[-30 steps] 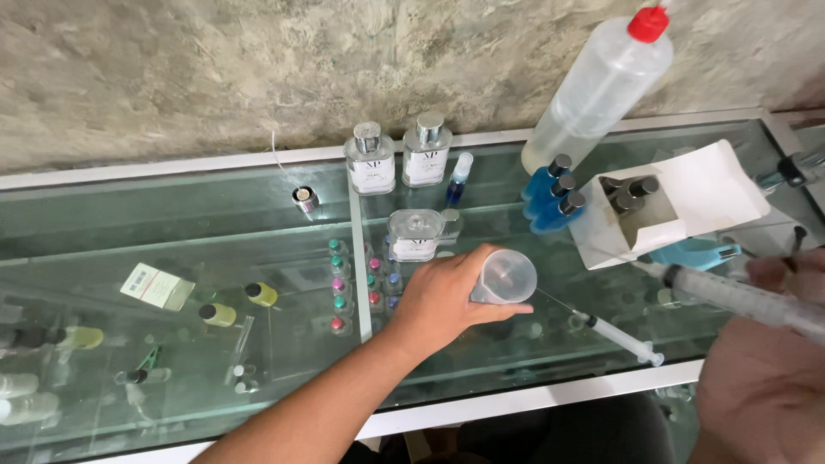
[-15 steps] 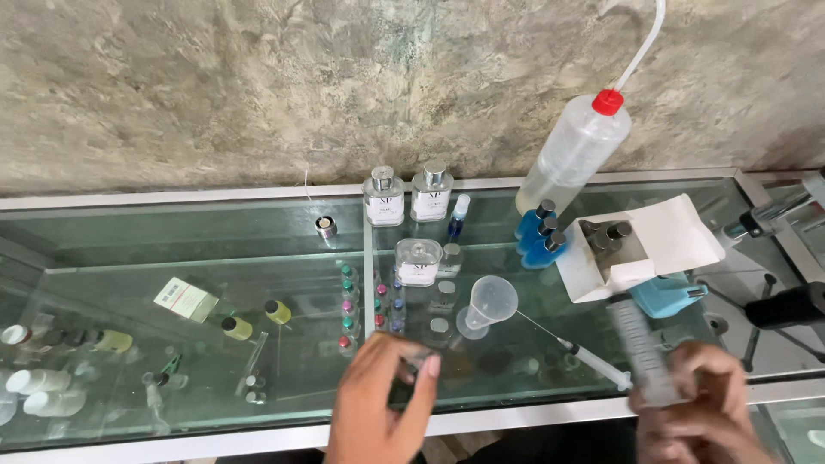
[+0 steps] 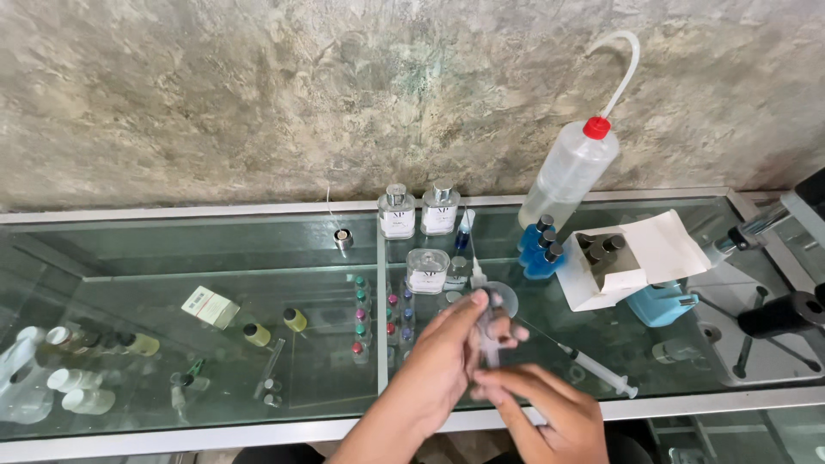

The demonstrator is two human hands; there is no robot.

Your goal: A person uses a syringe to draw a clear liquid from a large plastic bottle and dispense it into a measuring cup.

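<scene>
Both hands have come together over the glass counter [image 3: 258, 258] since the earlier frame, where they were apart.

I see my left hand [image 3: 447, 361] pinching a small clear vial [image 3: 490, 331] upright, while my right hand [image 3: 550, 412] grips its base from below; I judge steady alignment comes next. A thin plastic syringe [image 3: 597, 369] lies just beside.

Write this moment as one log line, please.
left hand: steadies syringe | right hand: grips syringe's lower end | nearby: clear cup, second syringe on glass counter
</scene>
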